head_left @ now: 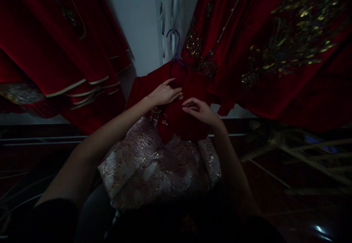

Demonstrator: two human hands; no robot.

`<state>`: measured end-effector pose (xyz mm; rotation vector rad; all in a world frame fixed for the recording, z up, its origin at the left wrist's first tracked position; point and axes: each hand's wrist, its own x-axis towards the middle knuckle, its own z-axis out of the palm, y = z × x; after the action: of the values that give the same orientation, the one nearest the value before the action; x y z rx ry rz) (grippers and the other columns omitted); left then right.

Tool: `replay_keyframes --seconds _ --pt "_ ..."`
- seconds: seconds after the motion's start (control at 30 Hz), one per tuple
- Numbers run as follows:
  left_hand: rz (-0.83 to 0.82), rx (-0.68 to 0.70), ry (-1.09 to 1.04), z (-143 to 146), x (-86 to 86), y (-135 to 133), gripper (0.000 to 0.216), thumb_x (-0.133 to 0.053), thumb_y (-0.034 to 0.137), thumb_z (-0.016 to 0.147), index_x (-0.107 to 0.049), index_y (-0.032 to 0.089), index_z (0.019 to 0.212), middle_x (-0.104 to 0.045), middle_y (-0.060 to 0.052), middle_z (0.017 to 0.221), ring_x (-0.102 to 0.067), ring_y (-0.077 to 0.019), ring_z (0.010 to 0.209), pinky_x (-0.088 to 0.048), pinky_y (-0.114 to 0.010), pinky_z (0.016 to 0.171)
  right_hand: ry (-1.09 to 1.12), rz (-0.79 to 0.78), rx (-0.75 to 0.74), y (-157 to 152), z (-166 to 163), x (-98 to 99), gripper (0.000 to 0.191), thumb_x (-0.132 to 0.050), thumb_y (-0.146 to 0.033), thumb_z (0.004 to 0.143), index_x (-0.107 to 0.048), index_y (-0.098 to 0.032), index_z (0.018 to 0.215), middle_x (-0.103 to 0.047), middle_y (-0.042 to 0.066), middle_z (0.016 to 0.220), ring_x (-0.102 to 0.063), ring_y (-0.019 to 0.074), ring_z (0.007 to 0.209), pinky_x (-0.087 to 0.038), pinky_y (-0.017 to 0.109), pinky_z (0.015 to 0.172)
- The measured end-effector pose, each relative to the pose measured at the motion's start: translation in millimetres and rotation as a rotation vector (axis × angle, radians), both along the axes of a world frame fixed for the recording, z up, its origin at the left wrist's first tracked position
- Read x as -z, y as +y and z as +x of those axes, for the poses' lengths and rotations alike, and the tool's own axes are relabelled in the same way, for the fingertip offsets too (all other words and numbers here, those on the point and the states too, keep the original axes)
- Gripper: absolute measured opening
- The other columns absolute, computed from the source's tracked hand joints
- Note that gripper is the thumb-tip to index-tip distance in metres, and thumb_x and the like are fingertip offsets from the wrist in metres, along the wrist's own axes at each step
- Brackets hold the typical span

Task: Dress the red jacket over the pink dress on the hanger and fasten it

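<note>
A dark red velvet garment [187, 120] with a pale gold brocade skirt [154, 169] hangs in front of me on a blue hanger [175, 47]. My left hand [164, 93] rests on the red top near the collar, fingers stretched toward the hanger's neck. My right hand [198, 111] lies on the chest of the garment, its fingers pinched together at a small fastening I cannot make out. Beaded tassels [155, 116] dangle from the red top under my left wrist.
More red garments hang to either side: one with cream piping [68, 67] on the left, one with gold embroidery [288, 45] on the right. A white wall [143, 23] is behind. A dark glossy floor [288, 206] and pale wooden sticks [302, 155] lie lower right.
</note>
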<state>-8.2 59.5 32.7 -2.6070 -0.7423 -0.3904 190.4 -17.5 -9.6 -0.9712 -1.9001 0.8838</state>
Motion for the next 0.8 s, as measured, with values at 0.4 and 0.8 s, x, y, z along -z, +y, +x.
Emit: replay_keyframes --seconds 0.4,0.8 --pt "-0.084 -0.547 0.437 -36.1 17.5 -6.1 0.034 -0.044 0.019 0.075 -0.076 0.012 0.085 -0.073 -0.016 0.096 -0.063 -0.0281 0.102 -0.031 -0.043 0.102 -0.227 0.092 0.826 74.4 -75.0 4.3 0.087 -0.035 -0.061 0.089 -0.021 0.01 0.139 -0.029 0.037 0.142 -0.027 0.0406 0.137 -0.025 0.054 0.109" --pt "-0.123 -0.535 -0.168 -87.7 -11.9 37.4 0.048 -0.048 0.051 0.073 -0.073 0.014 0.09 -0.069 -0.014 0.086 -0.047 -0.0367 0.121 -0.025 -0.052 0.105 -0.269 0.415 1.03 69.0 -15.5 -35.1 0.065 -0.014 -0.058 0.094 -0.05 -0.011 0.117 -0.049 0.023 0.116 -0.045 0.0343 0.117 -0.033 0.053 0.099"
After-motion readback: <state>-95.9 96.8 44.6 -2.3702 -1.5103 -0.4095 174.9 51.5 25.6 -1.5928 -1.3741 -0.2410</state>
